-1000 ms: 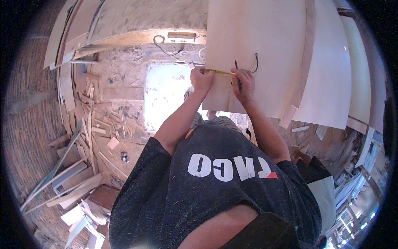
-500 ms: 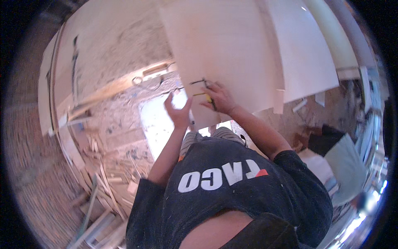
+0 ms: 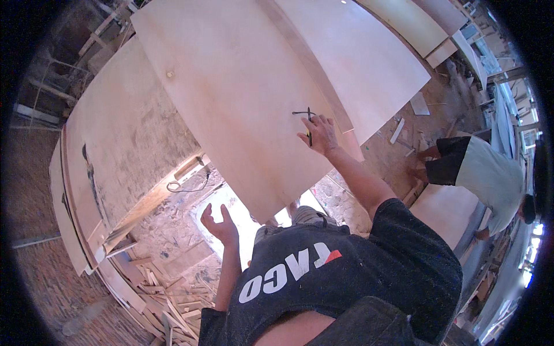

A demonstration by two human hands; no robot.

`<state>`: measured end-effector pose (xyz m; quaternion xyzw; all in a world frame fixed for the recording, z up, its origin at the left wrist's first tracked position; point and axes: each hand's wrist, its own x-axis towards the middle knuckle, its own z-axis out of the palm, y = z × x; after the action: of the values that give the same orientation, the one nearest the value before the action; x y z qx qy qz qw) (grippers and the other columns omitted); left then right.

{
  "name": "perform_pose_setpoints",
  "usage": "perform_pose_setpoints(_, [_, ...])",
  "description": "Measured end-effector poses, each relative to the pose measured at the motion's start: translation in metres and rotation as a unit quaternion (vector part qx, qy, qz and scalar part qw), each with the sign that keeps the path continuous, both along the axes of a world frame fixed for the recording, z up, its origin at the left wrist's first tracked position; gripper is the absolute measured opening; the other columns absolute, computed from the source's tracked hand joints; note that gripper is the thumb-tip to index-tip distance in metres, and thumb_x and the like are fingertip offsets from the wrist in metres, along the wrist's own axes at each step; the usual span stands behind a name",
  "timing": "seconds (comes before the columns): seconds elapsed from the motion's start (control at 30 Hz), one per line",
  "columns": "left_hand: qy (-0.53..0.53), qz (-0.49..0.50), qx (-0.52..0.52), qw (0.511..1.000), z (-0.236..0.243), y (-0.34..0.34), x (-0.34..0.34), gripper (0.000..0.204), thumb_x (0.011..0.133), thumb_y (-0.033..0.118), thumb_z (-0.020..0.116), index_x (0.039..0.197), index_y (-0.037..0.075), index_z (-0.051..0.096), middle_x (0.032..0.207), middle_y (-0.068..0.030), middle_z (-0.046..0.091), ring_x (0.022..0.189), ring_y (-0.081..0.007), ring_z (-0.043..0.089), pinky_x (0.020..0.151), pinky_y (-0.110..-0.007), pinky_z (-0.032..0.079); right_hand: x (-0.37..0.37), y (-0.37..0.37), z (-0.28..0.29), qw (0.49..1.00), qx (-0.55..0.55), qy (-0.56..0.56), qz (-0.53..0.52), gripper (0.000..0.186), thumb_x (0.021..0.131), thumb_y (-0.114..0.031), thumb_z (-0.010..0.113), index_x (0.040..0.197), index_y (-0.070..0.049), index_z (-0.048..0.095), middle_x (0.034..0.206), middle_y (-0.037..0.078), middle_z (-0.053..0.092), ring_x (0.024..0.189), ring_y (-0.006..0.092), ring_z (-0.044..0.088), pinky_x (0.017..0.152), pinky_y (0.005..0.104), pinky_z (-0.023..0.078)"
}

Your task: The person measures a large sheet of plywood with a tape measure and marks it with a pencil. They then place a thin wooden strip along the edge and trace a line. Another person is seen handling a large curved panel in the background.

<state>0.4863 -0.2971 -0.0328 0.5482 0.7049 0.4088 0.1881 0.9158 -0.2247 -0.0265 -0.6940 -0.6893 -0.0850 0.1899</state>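
My right hand (image 3: 321, 137) is closed around a slim dark stick-like tool (image 3: 309, 138) with a bit of yellow on it. Its exact kind cannot be made out. It is over a large pale wood sheet (image 3: 242, 98), and a thin dark line or shadow lies by the tool's tip. My left hand (image 3: 221, 226) holds nothing, its fingers curved and apart. It hovers left of the sheet's near corner, above a bright patch on the floor.
A worn board-topped bench (image 3: 133, 127) stands at left, with a looped cord (image 3: 184, 187) by its edge. Wood offcuts (image 3: 179, 305) pile up below. More pale sheets (image 3: 358, 63) lie at far right. A co-worker in a light shirt (image 3: 490, 173) bends over at right.
My hands have moved apart: the right has gone right across the sheet with the tool, the left has dropped back left. The view has turned, and the co-worker shows more fully.
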Motion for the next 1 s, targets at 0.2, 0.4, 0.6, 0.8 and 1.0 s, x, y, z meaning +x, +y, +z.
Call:
perform_pose_setpoints(0.2, [0.004,0.035,0.021,0.999,-0.001,0.006,0.017,0.038,0.090,0.013,0.076,0.122,-0.003,0.063,0.117,-0.0162,0.061,0.112,-0.0306,0.057,0.099,-0.045,0.047,0.007,-0.002,-0.013,0.997,-0.049,-0.004,0.052,0.055,0.086,-0.047,0.077,0.129,-0.014,0.069,0.112,0.010,0.064,0.113,0.0297,0.058,0.096,0.0495,0.043])
perform_pose_setpoints(0.4, [0.048,0.035,0.067,0.996,-0.006,-0.004,0.026,0.038,0.088,0.010,0.077,0.121,-0.002,0.063,0.116,-0.0171,0.062,0.109,-0.0318,0.058,0.096,-0.044,0.048,0.026,0.007,-0.034,0.998,-0.041,-0.034,0.029,0.056,0.090,-0.052,0.072,0.132,-0.016,0.068,0.123,0.012,0.065,0.116,0.0310,0.059,0.099,0.0523,0.042])
perform_pose_setpoints(0.6, [0.018,0.182,-0.067,0.981,-0.039,-0.047,0.006,0.038,0.090,0.019,0.074,0.121,-0.001,0.065,0.113,-0.0186,0.060,0.107,-0.0314,0.059,0.096,-0.045,0.048,0.036,0.015,-0.022,0.995,-0.075,-0.019,0.060,0.055,0.091,-0.052,0.072,0.133,-0.017,0.068,0.124,0.012,0.065,0.115,0.0302,0.060,0.096,0.0508,0.043])
perform_pose_setpoints(0.8, [0.040,0.218,-0.259,0.940,-0.116,-0.120,-0.028,0.044,0.090,0.033,0.075,0.119,0.001,0.067,0.104,-0.0163,0.064,0.097,-0.0299,0.063,0.088,-0.045,0.051,0.035,0.021,-0.021,0.996,-0.042,-0.053,0.063,0.054,0.090,-0.050,0.074,0.132,-0.018,0.069,0.120,0.008,0.066,0.112,0.0278,0.061,0.095,0.0501,0.043])
perform_pose_setpoints(1.0, [-0.219,0.106,-0.565,0.788,-0.137,-0.156,-0.021,0.062,0.094,0.053,0.068,0.125,-0.001,0.067,0.112,-0.0167,0.071,0.095,-0.0296,0.067,0.078,-0.047,0.054,0.052,0.021,-0.028,0.995,-0.046,-0.064,0.056,0.053,0.090,-0.049,0.074,0.133,-0.019,0.069,0.121,0.007,0.066,0.113,0.0274,0.061,0.097,0.0499,0.043])
